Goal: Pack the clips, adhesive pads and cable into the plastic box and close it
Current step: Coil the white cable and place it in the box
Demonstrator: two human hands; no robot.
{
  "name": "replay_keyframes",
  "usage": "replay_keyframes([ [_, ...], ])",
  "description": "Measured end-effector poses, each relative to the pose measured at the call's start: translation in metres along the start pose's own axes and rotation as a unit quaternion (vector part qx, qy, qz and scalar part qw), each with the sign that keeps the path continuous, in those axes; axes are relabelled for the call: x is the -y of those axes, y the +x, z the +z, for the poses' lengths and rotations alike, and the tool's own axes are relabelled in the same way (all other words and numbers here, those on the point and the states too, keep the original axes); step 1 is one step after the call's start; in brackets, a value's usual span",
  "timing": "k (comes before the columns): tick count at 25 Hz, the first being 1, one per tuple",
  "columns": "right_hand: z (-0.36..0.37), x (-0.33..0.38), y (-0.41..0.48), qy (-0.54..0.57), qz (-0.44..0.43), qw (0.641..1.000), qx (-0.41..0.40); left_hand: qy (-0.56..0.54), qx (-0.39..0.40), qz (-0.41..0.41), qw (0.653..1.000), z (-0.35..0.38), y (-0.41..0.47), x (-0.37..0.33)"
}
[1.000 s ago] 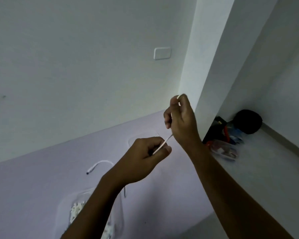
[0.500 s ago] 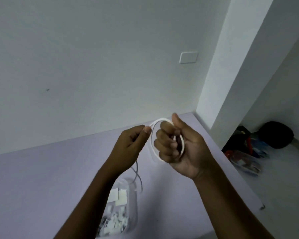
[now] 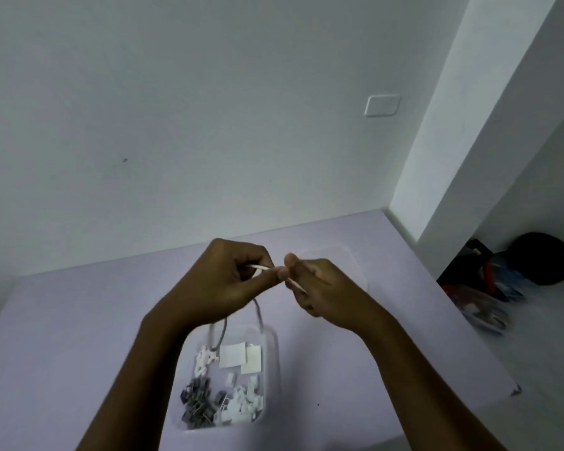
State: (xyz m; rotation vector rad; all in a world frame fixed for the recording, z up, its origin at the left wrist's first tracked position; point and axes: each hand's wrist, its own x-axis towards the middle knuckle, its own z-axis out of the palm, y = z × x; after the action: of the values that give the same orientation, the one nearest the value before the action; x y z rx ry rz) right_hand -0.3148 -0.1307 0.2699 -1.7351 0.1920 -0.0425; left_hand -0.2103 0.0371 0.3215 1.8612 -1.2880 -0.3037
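Observation:
Both hands hold a thin white cable (image 3: 258, 312) above the table. My left hand (image 3: 222, 284) pinches it between thumb and fingers, and my right hand (image 3: 319, 288) grips it close by on the right. Loops of the cable hang from my left hand down toward the open clear plastic box (image 3: 274, 353). Inside the box lie white adhesive pads (image 3: 240, 354), white clips (image 3: 241, 406) and dark grey clips (image 3: 197, 403). A clear lid (image 3: 355, 265) rests on the table behind my right hand, partly hidden.
The lilac table (image 3: 79, 320) meets a white wall at the back and a white pillar at the right. Past the table's right edge, on a lower surface, sit a black rounded object (image 3: 544, 262) and a clutter of bags (image 3: 482, 297).
The camera has tilted down, so the whole box shows. The hands have come lower and close together over the box. The wide cable loop round my right fingers is now gathered small.

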Motion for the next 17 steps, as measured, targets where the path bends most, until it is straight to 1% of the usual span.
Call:
replay_keyframes([
  [1, 0.006, 0.004, -0.003, 0.058, 0.026, 0.997, 0.049, -0.022, -0.019, -0.013, 0.999, -0.007, -0.002, 0.007],
  [2, 0.012, 0.009, -0.005, 0.138, 0.048, 0.985, 0.096, -0.041, -0.045, -0.023, 0.998, -0.013, -0.004, 0.017],
  [3, 0.017, 0.016, -0.007, 0.235, 0.057, 0.96, 0.142, -0.054, -0.073, -0.032, 0.995, -0.017, -0.006, 0.029],
  [4, 0.023, 0.025, -0.006, 0.342, 0.051, 0.92, 0.185, -0.056, -0.095, -0.043, 0.993, -0.02, -0.009, 0.043],
  [5, 0.028, 0.034, -0.004, 0.446, 0.022, 0.87, 0.209, -0.05, -0.104, -0.055, 0.992, -0.022, -0.011, 0.055],
  [6, 0.032, 0.043, 0.0, 0.532, -0.028, 0.823, 0.198, -0.046, -0.096, -0.069, 0.992, -0.021, -0.016, 0.065],
  [7, 0.036, 0.05, 0.007, 0.589, -0.085, 0.789, 0.15, -0.048, -0.073, -0.081, 0.993, -0.019, -0.023, 0.072],
  [8, 0.039, 0.056, 0.014, 0.614, -0.135, 0.774, 0.073, -0.057, -0.039, -0.087, 0.994, -0.014, -0.03, 0.074],
  [9, 0.044, 0.06, 0.022, 0.606, -0.168, 0.777, -0.015, -0.059, -0.003, -0.085, 0.995, -0.012, -0.038, 0.074],
  [10, 0.051, 0.061, 0.031, 0.57, -0.189, 0.794, -0.095, -0.054, 0.023, -0.075, 0.995, -0.013, -0.045, 0.07],
  [11, 0.058, 0.057, 0.041, 0.506, -0.202, 0.824, -0.159, -0.042, 0.038, -0.062, 0.996, -0.018, -0.05, 0.066],
  [12, 0.068, 0.049, 0.051, 0.412, -0.205, 0.862, -0.211, -0.028, 0.045, -0.047, 0.997, -0.027, -0.052, 0.062],
  [13, 0.08, 0.038, 0.06, 0.291, -0.193, 0.904, -0.248, -0.009, 0.049, -0.03, 0.998, -0.038, -0.051, 0.06],
  [14, 0.092, 0.027, 0.066, 0.156, -0.166, 0.938, -0.26, 0.01, 0.053, -0.015, 0.998, -0.052, -0.049, 0.059],
  [15, 0.104, 0.018, 0.07, 0.035, -0.131, 0.962, -0.239, 0.021, 0.056, -0.007, 0.998, -0.067, -0.048, 0.059],
  [16, 0.115, 0.013, 0.072, -0.049, -0.093, 0.975, -0.195, 0.022, 0.057, -0.005, 0.998, -0.083, -0.047, 0.064],
  [17, 0.121, 0.01, 0.072, -0.08, -0.058, 0.984, -0.146, 0.018, 0.056, -0.007, 0.998, -0.095, -0.046, 0.068],
])
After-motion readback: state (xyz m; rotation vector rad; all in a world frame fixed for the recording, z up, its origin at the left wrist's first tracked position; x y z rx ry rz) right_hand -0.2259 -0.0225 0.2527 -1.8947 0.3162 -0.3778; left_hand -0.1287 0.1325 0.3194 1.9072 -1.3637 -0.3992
